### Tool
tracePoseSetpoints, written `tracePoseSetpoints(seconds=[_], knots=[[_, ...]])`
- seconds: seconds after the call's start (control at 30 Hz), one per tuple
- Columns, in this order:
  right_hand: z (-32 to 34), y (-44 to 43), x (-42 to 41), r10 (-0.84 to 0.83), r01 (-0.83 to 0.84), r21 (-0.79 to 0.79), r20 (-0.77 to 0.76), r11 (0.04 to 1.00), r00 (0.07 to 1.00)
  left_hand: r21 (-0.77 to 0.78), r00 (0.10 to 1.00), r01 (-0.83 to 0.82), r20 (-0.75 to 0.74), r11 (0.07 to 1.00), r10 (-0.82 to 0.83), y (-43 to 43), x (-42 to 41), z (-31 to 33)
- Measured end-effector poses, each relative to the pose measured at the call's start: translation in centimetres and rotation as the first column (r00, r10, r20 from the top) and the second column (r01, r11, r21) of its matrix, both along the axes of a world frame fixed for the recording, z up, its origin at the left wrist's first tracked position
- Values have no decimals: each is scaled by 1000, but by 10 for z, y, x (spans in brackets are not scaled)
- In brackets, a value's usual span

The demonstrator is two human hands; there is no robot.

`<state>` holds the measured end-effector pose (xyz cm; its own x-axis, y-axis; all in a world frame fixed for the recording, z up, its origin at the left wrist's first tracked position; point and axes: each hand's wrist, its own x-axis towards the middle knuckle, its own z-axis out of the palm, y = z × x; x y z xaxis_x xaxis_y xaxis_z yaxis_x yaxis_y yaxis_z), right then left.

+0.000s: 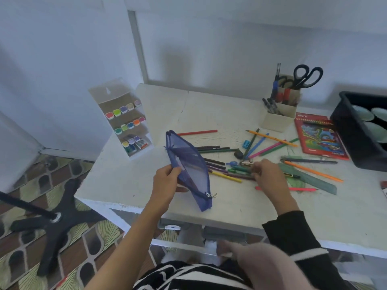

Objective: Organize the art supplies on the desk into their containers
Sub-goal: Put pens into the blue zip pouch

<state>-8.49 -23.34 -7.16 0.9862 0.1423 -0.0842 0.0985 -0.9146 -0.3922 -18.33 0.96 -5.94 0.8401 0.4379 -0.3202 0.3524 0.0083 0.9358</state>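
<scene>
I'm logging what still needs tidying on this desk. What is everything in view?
blue mesh pouch: one, blue, lifted above the desk's front
loose pencils and pens: many, mixed colours, scattered mid-desk
sharpener: one, blue, among the pencils
ruler: one, green, right of the pile
pencil box: one, red, flat at right
holder: one, beige, back right, holding pens
scissors: one, black handles, upright in holder
marker rack: one, clear, coloured caps, left edge
bin: one, black, far right
desk: one, white
chair base: one, black, floor left
left hand: grips the pouch
right hand: on the pile, grip unclear
</scene>
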Motion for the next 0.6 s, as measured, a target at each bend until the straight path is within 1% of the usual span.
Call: tracePoseSetpoints(seconds=[0.1, 0.27, 0.37, 0.43, 0.47, 0.53, 0.6], knots=[[-1, 3, -1, 9, -9, -13, 13, 1000, 1000, 58, 999, -27, -19, 998, 29, 4, 3, 1], [-4, 4, -1, 59, -54, -85, 60, 995, 996, 202, 999, -30, 45, 979, 21, 7, 9, 6], [0, 4, -2, 81, -77, -46, 96, 996, 992, 234, 997, -57, 59, 971, 44, 7, 10, 8], [5, 6, -2, 83, -88, 38, 125, 995, 989, 242, 997, -68, 51, 968, 57, 9, 10, 8], [9, 9, -3, 86, -101, 116, 127, 988, 988, 244, 997, -66, 45, 968, 57, 9, 9, 8], [22, 22, -5, 98, -118, 311, 79, 943, 992, 240, 998, -56, 31, 969, 50, 9, 10, 8], [36, 41, -8, 126, -118, 449, 12, 886, 992, 236, 999, -46, 17, 971, 43, 8, 10, 7]])
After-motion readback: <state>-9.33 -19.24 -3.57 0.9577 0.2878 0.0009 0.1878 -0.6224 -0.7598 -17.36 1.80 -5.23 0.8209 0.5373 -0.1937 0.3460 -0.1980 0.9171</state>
